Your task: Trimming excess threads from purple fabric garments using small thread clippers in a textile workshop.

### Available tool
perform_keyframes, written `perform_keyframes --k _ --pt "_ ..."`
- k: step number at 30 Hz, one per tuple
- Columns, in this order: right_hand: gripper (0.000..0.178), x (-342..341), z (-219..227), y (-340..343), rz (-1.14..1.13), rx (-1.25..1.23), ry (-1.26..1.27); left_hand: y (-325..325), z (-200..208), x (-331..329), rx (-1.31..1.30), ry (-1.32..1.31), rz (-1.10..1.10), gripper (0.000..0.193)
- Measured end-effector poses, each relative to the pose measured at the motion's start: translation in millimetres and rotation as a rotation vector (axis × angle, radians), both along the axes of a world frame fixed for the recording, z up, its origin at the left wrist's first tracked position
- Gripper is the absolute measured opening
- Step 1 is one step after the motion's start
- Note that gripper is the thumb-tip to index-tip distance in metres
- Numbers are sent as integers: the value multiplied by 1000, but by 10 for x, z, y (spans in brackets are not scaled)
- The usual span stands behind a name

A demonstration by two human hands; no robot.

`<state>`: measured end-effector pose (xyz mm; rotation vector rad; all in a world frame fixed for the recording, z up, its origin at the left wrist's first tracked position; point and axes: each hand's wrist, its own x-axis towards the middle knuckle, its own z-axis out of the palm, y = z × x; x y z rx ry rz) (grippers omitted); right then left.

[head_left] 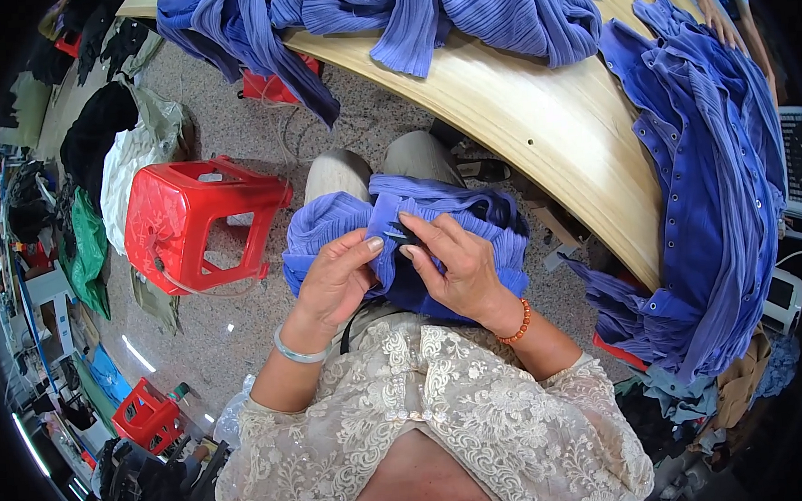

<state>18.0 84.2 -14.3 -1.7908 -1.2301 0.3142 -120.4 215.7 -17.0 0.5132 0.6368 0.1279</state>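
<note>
Head view shows your left hand (333, 286) with fingers pinched on blue cloth (327, 220) and your right hand (461, 267) with fingers clamped on a black tool (400, 236).

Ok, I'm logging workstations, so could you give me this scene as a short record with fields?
Left hand: left hand pinches the edge of the purple cloth
Right hand: right hand holds a small dark tool against the cloth
Cloth position: on the person's lap
Table: pale wood table, with more purple clothes on it
Left side: red stool on the floor
Upper right: another person's hand
</note>
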Motion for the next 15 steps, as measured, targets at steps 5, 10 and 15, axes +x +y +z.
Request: perform_keyframes --k 5,10,15 --pt "37 18 8 22 -23 -18 -26 9 0 18 28 9 -10 19" --pt "32 29 0 34 -29 14 -17 8 -17 23 48 18 -4 18" --pt "29 78 -26 34 -100 -1 152 13 21 38 64 37 -2 18"
